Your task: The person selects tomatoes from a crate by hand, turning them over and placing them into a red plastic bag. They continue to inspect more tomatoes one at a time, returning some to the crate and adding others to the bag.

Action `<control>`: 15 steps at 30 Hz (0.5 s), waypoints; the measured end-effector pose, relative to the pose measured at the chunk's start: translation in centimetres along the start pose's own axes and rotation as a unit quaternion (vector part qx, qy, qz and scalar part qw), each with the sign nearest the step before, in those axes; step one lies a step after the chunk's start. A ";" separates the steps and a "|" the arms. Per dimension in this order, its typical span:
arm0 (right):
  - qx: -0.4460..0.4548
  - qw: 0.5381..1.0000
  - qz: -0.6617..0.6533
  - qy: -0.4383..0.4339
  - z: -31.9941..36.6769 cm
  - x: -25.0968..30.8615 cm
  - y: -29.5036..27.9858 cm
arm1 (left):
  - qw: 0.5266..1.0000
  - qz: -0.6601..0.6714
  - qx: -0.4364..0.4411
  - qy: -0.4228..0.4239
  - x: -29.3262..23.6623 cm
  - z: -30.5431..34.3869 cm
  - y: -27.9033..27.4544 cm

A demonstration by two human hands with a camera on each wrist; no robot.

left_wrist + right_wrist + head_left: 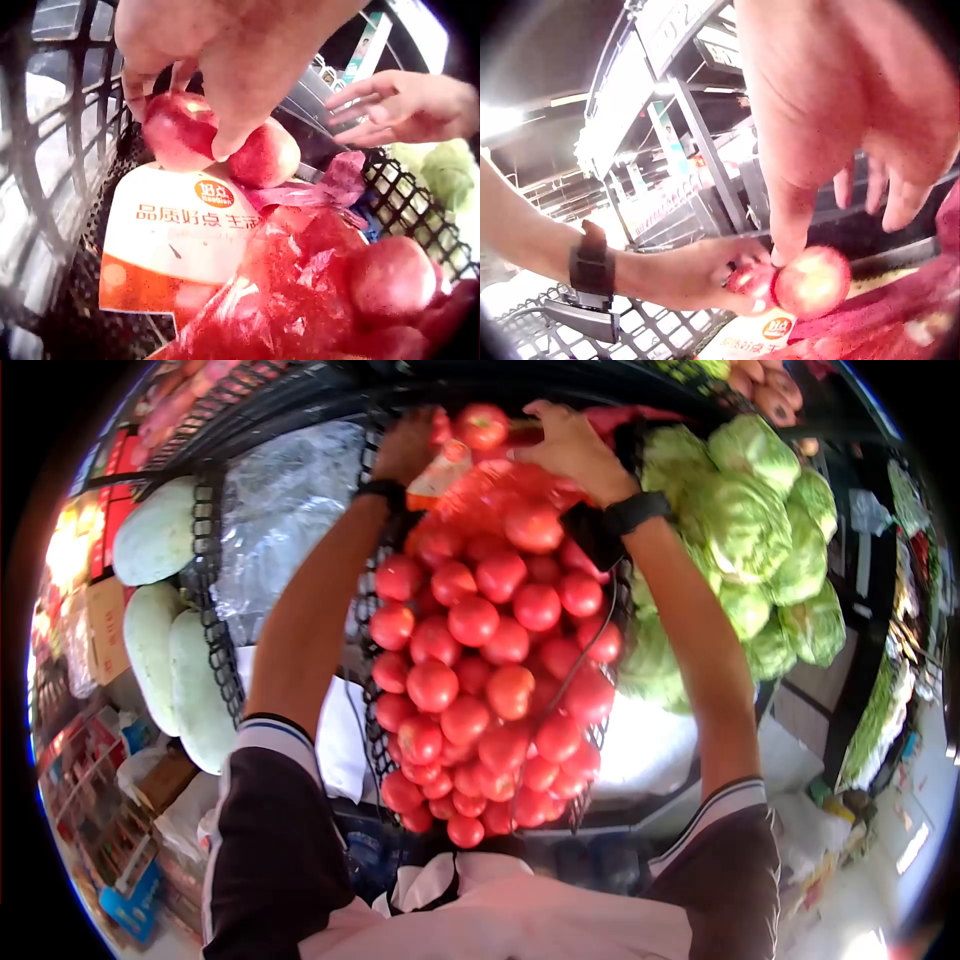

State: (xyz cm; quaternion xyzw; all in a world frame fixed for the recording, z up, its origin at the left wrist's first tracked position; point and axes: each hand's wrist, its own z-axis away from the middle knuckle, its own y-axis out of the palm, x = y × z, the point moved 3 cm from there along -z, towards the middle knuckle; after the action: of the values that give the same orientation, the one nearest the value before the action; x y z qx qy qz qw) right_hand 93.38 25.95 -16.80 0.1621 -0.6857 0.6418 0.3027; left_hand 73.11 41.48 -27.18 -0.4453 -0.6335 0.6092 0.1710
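Here, left hand (225, 52) gripping tomato (176, 131), crate wall (26, 150) seemingly beside

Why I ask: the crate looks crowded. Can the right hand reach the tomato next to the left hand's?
Probably yes: the right hand is open nearby; that tomato lies uncovered beside the left hand.
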 end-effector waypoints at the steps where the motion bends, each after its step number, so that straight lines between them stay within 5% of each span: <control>1: 0.050 0.998 -0.038 -0.007 1.2 0.0 -1.6 | 0.999 -0.022 0.034 -0.009 -0.4 -0.3 -0.3; 7: 0.291 0.950 0.084 -0.069 8.4 -2.5 2.2 | 0.999 -0.025 0.024 -0.016 -2.4 0.1 -2.3; 11: 0.219 0.974 -0.060 -0.014 8.6 -5.1 6.0 | 1.000 -0.015 0.017 0.012 -2.7 0.5 -3.4; 15: 0.230 0.973 0.015 0.009 7.8 -3.3 7.1 | 0.999 -0.032 -0.013 0.037 -3.8 1.3 -5.2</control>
State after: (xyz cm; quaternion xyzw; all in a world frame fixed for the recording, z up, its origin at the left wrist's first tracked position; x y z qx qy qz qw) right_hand 89.94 18.63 -24.35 0.2113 -0.5197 0.7879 0.2539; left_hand 72.33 38.47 -21.42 -0.4493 -0.6486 0.5781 0.2081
